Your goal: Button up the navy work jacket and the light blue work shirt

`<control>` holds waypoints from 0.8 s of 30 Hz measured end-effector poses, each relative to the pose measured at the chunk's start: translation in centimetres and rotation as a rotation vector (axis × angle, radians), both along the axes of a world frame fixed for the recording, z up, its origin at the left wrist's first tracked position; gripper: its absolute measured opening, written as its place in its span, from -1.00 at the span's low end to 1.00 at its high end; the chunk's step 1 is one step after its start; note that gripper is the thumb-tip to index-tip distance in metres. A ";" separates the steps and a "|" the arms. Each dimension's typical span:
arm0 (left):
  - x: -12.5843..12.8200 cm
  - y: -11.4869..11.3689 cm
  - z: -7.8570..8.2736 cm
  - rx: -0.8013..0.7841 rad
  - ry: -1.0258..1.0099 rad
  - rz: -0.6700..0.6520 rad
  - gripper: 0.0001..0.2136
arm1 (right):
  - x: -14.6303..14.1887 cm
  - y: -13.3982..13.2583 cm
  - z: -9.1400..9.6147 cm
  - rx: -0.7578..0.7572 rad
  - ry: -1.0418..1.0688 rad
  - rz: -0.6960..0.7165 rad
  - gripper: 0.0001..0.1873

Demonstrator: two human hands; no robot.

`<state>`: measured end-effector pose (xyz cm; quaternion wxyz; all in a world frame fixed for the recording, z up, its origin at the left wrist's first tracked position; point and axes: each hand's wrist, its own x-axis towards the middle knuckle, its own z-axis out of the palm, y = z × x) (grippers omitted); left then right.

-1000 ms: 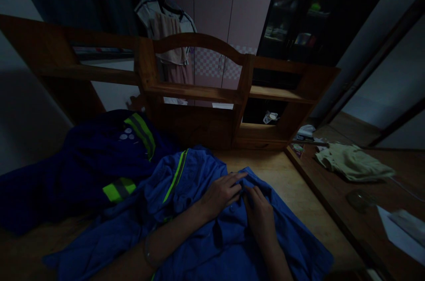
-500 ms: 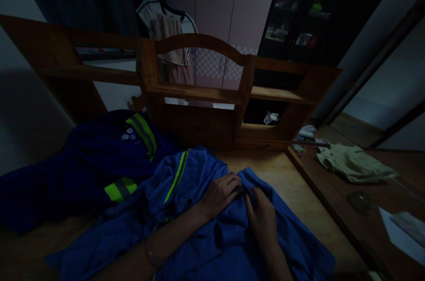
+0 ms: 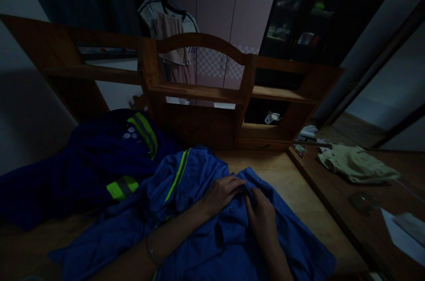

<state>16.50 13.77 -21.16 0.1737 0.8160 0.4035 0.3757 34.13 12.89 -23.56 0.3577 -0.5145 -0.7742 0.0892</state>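
Observation:
A blue work jacket (image 3: 212, 250) with yellow-green and grey reflective strips lies spread on a wooden surface in front of me. Both hands grip its cloth near the upper middle. My left hand (image 3: 224, 192), a bracelet on its wrist, has its fingers bent over a fold of the jacket. Close beside it, my right hand (image 3: 262, 212) pinches the same dark fold between thumb and fingers. The fingertips nearly meet, and what lies right between them is hard to make out in the dim light. Small round buttons show on the cloth just below the left fingers.
A darker blue garment (image 3: 89, 161) with reflective strips is heaped at the left. Behind stands a wooden headboard (image 3: 199, 92) with shelves. On the brown table (image 3: 345, 201) at right are a folded light-green cloth (image 3: 357, 163), a glass ashtray-like dish (image 3: 363, 201) and white paper (image 3: 403, 232).
My left fingers have shifted slightly right along the fold, toward my right hand. My right hand keeps its grip in nearly the same place. The view has moved very slightly.

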 end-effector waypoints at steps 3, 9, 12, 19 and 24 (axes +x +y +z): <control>0.0 -0.1 0.3 -0.011 0.000 0.003 -0.75 | 0.0 0.0 -0.2 0.000 -0.006 0.002 -0.83; 0.1 -0.2 0.7 -0.049 0.007 0.056 -0.79 | 0.0 0.0 -0.4 -0.021 -0.048 -0.033 -0.83; 0.1 0.0 0.6 -0.067 0.003 0.094 -0.85 | -0.1 -0.1 -0.2 -0.020 -0.050 -0.036 -0.82; 0.0 0.0 0.4 -0.079 0.032 0.036 -0.76 | -0.3 -0.5 0.6 -0.101 0.028 -0.053 -0.76; 0.1 0.1 0.3 -0.082 -0.006 0.031 -0.76 | -0.3 -0.6 1.2 -0.174 0.093 -0.045 -0.74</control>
